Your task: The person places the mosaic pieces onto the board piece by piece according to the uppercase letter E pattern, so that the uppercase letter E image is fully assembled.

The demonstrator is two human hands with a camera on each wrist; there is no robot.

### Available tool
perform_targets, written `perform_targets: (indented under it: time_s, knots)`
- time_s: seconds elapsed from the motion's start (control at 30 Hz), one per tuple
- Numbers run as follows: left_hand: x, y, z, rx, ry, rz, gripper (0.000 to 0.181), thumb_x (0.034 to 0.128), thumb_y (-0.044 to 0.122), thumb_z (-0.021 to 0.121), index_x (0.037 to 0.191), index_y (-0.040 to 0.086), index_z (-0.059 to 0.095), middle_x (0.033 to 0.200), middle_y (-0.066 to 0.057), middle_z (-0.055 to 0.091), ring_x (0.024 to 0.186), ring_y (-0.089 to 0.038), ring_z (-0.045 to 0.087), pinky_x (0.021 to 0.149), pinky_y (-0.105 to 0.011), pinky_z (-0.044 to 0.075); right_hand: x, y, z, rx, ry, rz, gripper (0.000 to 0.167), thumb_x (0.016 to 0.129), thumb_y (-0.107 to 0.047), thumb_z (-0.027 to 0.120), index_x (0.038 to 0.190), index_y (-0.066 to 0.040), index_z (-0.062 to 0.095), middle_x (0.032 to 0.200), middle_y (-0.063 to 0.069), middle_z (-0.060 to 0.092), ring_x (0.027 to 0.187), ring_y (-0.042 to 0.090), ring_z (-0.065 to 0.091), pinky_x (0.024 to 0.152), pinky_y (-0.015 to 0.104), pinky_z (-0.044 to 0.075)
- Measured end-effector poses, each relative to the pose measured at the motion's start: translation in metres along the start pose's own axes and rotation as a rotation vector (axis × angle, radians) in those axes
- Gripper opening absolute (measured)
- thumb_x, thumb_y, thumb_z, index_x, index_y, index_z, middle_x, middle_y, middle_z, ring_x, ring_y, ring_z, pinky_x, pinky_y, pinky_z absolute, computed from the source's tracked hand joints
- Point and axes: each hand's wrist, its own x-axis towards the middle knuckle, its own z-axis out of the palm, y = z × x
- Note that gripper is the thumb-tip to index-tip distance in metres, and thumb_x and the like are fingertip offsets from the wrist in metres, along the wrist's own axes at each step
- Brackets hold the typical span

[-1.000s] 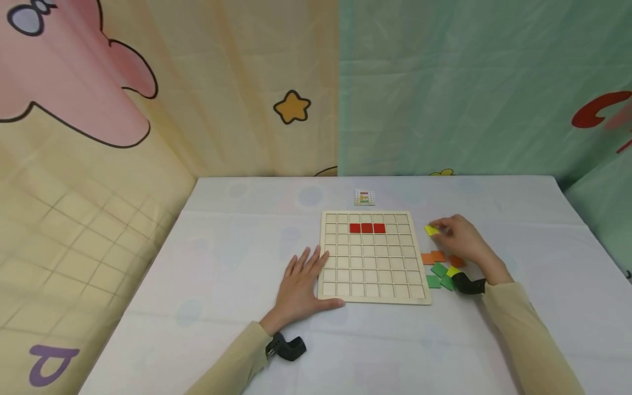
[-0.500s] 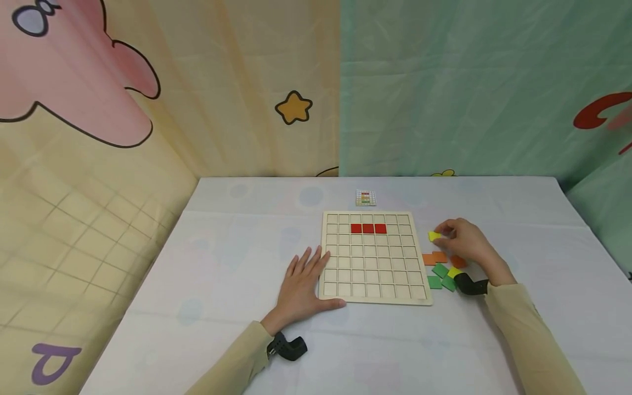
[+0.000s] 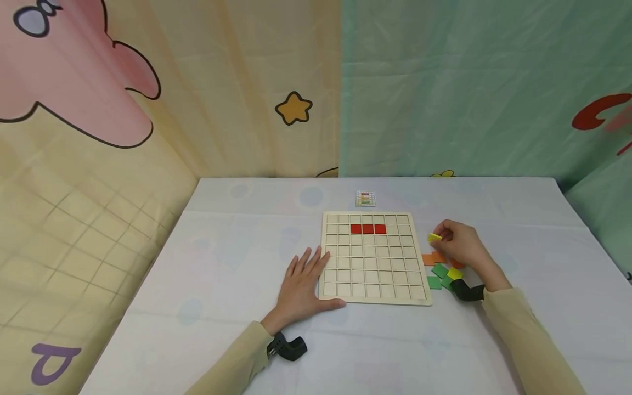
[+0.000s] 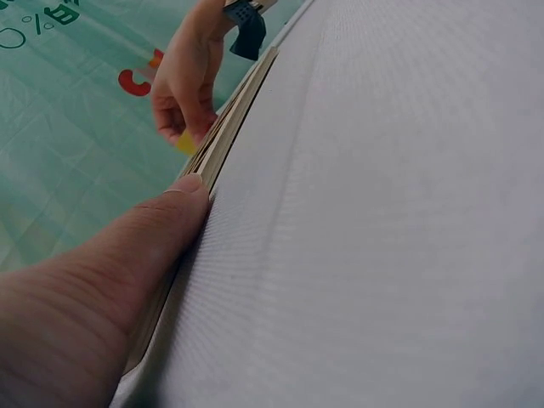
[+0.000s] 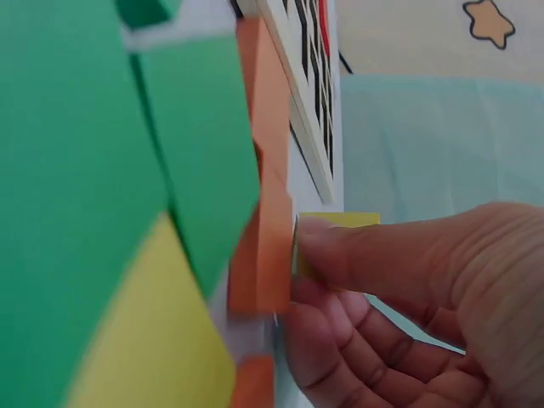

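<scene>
Sleeves of beige colour enter from the near side, and each wrist carries a black device. The left hand rests at the left side of the board, with its fingers straight and spread apart. Its fingertips reach the left rim, and in the left wrist view the thumb touches the near edge.

The board lies on the white table and has a grid of square cells. Just to the right of it lie 3 green tiles, 1 yellow tile close against them, and 3 orange tiles, of which 1 is partly hidden by the right hand.

The right hand is to the right of the board and apart from it. Its thumb and fingers are clamped on the held tile, also yellow and tilted. Whether this tile touches the table, I cannot tell.

In the 2nd row from the far edge of the board, 3 red tiles sit side by side. Behind the board lies a small card, printed with a grid and coloured cells. At the back, the curtain is cream on the left and green on the right, with an orange star on the cream part.
</scene>
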Motion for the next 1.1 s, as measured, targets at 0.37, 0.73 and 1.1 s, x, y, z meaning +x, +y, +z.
perform_targets:
  time_s: [0.37,0.73,1.1]
  knots:
    - [0.000,-0.002,0.002,0.004,0.004,-0.004,0.106,0.0730,0.074,0.060,0.152,0.014,0.022,0.157,-0.005,0.015,0.143,-0.025,0.005,0.113,-0.044,0.003,0.009,-0.050,0.036,0.107,0.035,-0.185,0.016,0.087,-0.006,0.067,0.101,0.002,0.068,0.086,0.010,0.066,0.076,0.024,0.060,0.066,0.037,0.049]
    - [0.001,0.000,0.002,0.014,0.008,0.003,0.106,0.0730,0.074,0.059,0.152,0.013,0.022,0.157,-0.006,0.017,0.143,-0.026,0.007,0.113,-0.044,0.005,0.026,-0.097,0.075,0.072,-0.032,-0.222,0.006,0.086,-0.010,0.068,0.092,-0.009,0.066,0.081,0.000,0.063,0.072,0.016,0.057,0.066,0.034,0.047]
    - [0.001,0.001,0.001,0.022,0.012,-0.003,0.106,0.0731,0.074,0.058,0.152,0.013,0.023,0.157,-0.005,0.017,0.143,-0.026,0.008,0.113,-0.045,0.005,0.035,-0.111,0.086,-0.043,-0.011,-0.203,0.005,0.085,-0.012,0.070,0.086,-0.009,0.066,0.079,0.000,0.062,0.069,0.016,0.056,0.061,0.034,0.046]
